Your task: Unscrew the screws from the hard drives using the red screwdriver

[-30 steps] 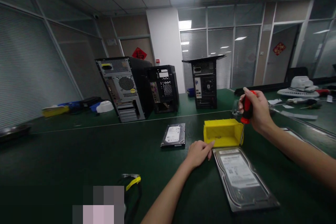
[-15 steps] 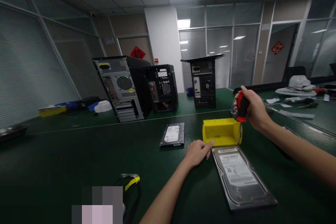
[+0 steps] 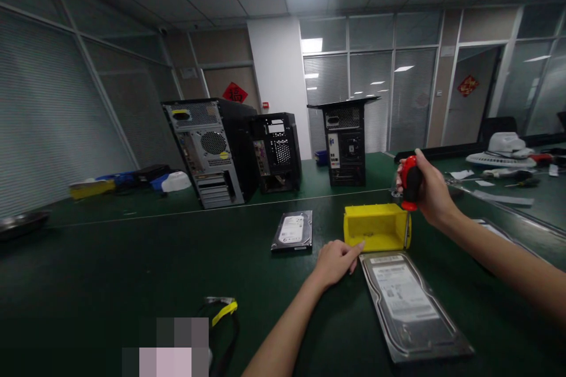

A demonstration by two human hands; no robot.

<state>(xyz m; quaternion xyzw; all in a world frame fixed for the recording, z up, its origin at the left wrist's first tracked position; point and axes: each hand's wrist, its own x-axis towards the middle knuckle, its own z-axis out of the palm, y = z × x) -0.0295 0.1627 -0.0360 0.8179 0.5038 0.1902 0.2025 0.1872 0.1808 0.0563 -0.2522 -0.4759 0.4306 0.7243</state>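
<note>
My right hand [image 3: 431, 191] is wrapped around the red-and-black handle of a screwdriver [image 3: 411, 184], held upright. Its thin shaft points down at the right end of a yellow plastic bin [image 3: 377, 210], whose open side faces me. Just in front of the bin lies a hard drive [image 3: 404, 300], label up. My left hand [image 3: 335, 260] rests on the table, thumb stretched toward the bin's lower left corner and the drive's near-left top corner. Nothing shows in its grasp. A smaller-looking hard drive [image 3: 293, 230] lies farther back to its left.
Three computer cases stand at the back: a large tower [image 3: 212, 153], an open black case [image 3: 276, 153] and another tower [image 3: 347, 144]. A yellow-handled tool [image 3: 225, 311] lies front left. A metal bowl [image 3: 24, 224] sits at far left. Another drive [image 3: 495, 228] is partly behind my right forearm.
The whole view has shifted slightly, so things appear a little lower and to the right. Both hands keep nearly the same places, and the screwdriver stays at the bin's right end.
</note>
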